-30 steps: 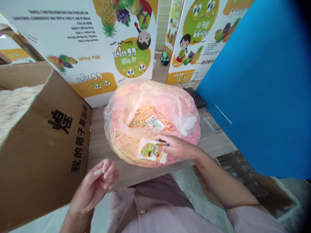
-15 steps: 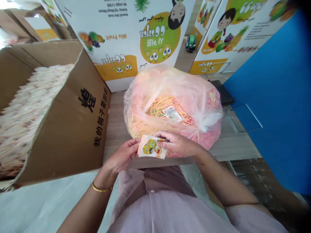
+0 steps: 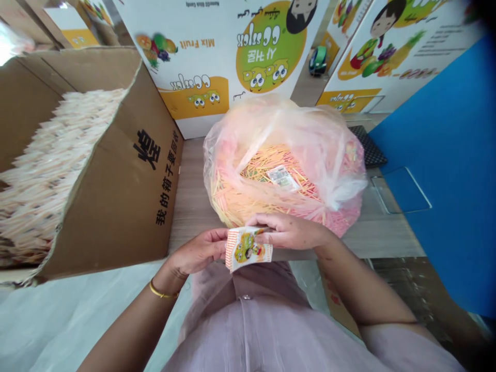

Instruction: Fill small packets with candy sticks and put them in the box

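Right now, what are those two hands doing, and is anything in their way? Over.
Left hand and right hand both on one printed packet. Packet in front of the bag of sticks. Open carton at left; nothing visibly blocking the hands.

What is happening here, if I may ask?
The person's left hand and right hand hold a small printed packet between them at the near edge of the table. Just beyond lies a plastic bag of thin coloured sticks, and an open brown carton stands to the left.
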The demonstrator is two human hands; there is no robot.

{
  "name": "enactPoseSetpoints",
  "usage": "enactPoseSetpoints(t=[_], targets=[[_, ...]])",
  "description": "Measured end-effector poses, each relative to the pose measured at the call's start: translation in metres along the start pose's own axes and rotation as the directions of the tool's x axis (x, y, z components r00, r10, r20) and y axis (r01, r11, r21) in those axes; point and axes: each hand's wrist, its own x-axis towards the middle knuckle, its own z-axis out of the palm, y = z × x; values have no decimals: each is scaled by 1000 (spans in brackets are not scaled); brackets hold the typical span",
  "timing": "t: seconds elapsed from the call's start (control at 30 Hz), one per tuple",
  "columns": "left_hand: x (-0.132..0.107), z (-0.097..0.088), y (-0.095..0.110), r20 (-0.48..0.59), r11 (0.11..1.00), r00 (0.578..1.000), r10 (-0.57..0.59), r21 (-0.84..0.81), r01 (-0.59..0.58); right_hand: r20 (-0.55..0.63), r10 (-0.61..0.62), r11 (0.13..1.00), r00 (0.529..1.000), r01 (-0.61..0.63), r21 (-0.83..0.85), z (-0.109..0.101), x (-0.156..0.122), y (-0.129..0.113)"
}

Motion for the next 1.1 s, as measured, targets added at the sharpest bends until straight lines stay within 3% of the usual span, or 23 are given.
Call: enactPoseSetpoints(t=[0.13,0.33,0.43,0.57,0.67,0.73,0.83,0.93,1.03,1.1], targets=[[1,-7,-7,51,997,998,-39,75,35,58,8,998,998,-5,-62,-2,1,-3],[7,-7,-4,58,986,998,-9,169,-1,37,72,996,997,-70,-50,-2,7,8],[4,-6,-3,42,1000,999,29,8,-29,6,85,996,996,-84,-20,-3,7,18],[-10,-8,-1,-62,943,981,186,-270,-196,-82,90,996,993,-90,8,-3,8,20],[-20,-13,-5,-155,912,955,254,-292,-290,-99,82,993,992,-89,-75,3,11,8],[-25,-17,-8,-187,927,942,278,-205,-314,-129,71,965,989,-101,-240,9,16,1],[-33,-21,-8,-222,953,929,297,6,-304,-220,46,850,974,-154,-503,21,23,4],[-43,-24,2,-248,936,902,352,109,-335,-272,-2,752,962,-178,-635,28,27,15],[-52,-34,11,-274,913,881,385,250,-321,-316,1,798,949,-191,-572,26,26,16],[-53,-44,6,-332,837,878,344,532,-126,-380,47,892,924,-210,-399,22,25,11]])
